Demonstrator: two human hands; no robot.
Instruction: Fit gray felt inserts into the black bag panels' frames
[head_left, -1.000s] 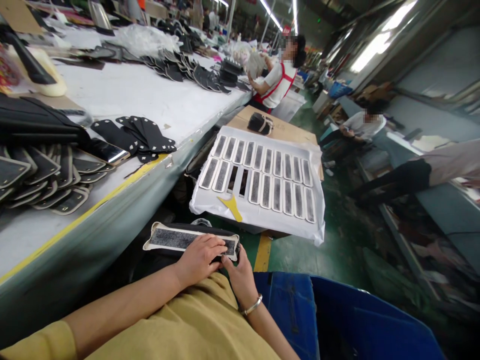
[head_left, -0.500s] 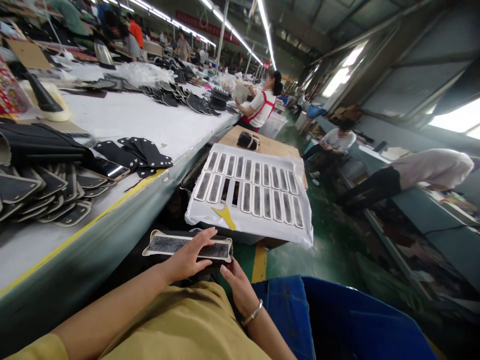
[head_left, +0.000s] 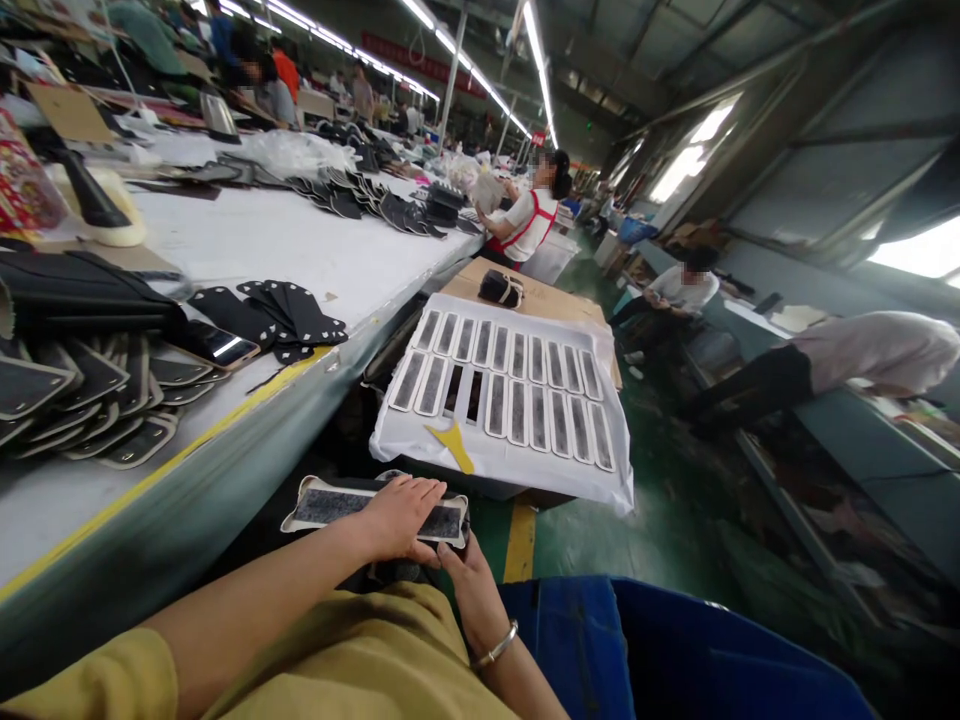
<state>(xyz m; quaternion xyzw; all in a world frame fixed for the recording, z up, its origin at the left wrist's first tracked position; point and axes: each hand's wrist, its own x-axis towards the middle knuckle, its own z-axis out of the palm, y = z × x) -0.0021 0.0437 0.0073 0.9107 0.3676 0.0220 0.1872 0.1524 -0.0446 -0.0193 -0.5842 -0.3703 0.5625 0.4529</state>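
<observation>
A long grey felt strip with a cream border lies across a black piece on my lap. My left hand rests flat on top of the strip, fingers stretched toward its right end. Holding that right end from underneath is my right hand, thumb up against the edge and a silver bracelet on the wrist. Ahead stands a white board with rows of the same grey strips, two slots dark, and a yellow scrap on its near edge.
A long white worktable with a yellow edge line runs along the left, holding stacked black shoe pieces and a phone. A blue bin stands at lower right. Other people sit and work further down the aisle.
My left hand lifted its fingers off the strip half a second ago and has come back down flat on it. The view has tilted upward a little.
</observation>
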